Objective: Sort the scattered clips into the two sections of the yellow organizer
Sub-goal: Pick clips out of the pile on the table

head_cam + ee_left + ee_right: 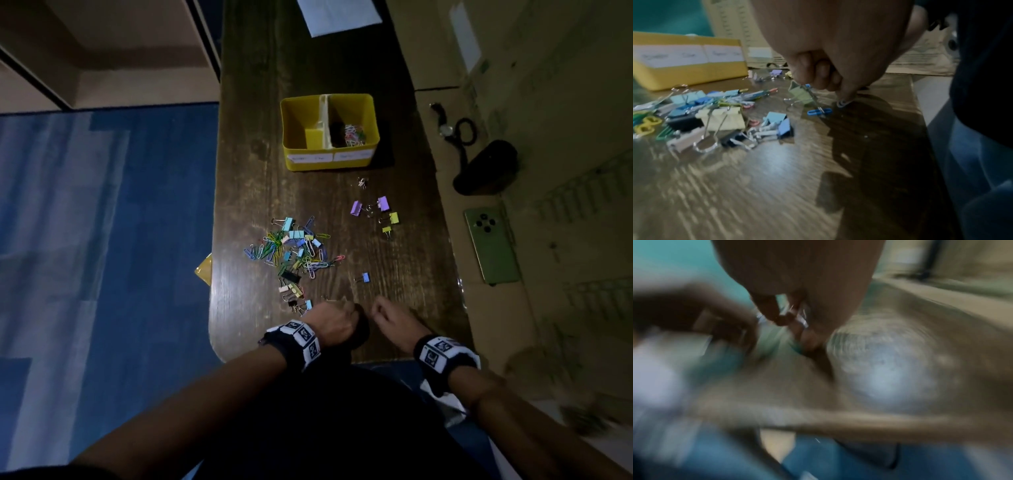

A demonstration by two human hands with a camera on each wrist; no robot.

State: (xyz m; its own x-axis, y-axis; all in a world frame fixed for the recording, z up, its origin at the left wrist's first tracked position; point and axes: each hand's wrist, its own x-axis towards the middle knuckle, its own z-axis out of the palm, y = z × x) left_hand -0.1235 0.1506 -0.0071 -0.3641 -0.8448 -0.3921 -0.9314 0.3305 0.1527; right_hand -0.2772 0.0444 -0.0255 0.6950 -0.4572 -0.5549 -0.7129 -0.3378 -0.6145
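The yellow organizer (329, 161) stands mid-table; its right section holds paper clips (354, 134), and its left section looks bare. A mixed pile of paper clips and binder clips (294, 253) lies nearer me. My left hand (342, 313) hovers at the table's near edge. In the left wrist view its curled fingers (818, 78) pinch the wire handle of a green binder clip (800, 95), and a blue paper clip (819, 112) hangs on that wire. Right beside it, my right hand (378, 306) pinches something with silver wire (797, 316); blur hides what it is.
Purple and yellow binder clips (375, 212) lie right of the pile, and a lone blue binder clip (364, 277) sits closer to me. A green phone (493, 243), a dark pouch (486, 169) and a cable rest on cardboard to the right. White paper (337, 15) lies at the far end.
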